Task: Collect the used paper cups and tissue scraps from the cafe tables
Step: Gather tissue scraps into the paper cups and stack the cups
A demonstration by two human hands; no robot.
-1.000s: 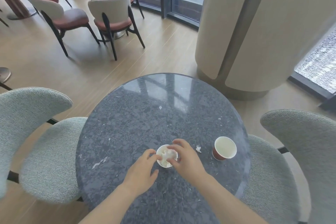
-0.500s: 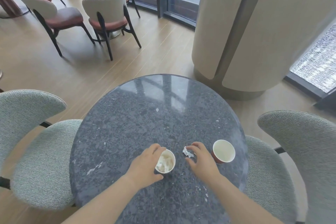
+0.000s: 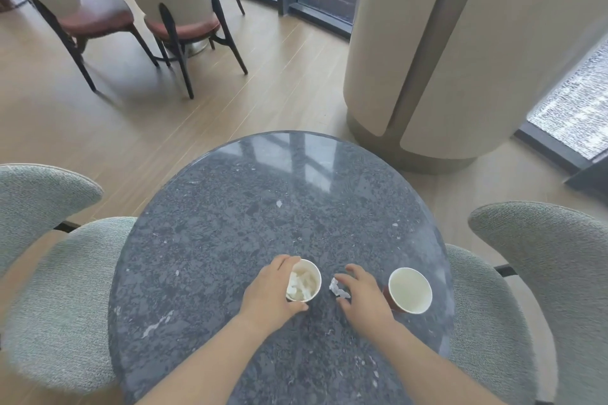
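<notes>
1. The left hand [image 3: 273,294] has its grip closed round the side of the tissue-filled cup [image 3: 303,280]. Fingers curl over the far rim and the thumb lies against the near side. The cup stands upright on the bench [image 3: 250,207], close to the near edge and a little right of its middle.
2. The right hand's [image 3: 365,301] grip closes on the tissue scrap [image 3: 339,289]. The scrap sits at the fingertips, with the forefinger on its far side and the thumb on its near side. Whether the scrap is off the bench cannot be told.
3. The scrap lies between the two cups, just beside the filled one.
4. The empty cup [image 3: 409,289] stands upright near the right edge of the bench, just beside the back of the right hand.
5. A second ago the right hand's fingers were at the filled cup's mouth and the scrap lay loose on the bench. Since then that hand has moved right, onto the scrap. The left hand has stayed on its cup, and the empty cup has not moved.
</notes>
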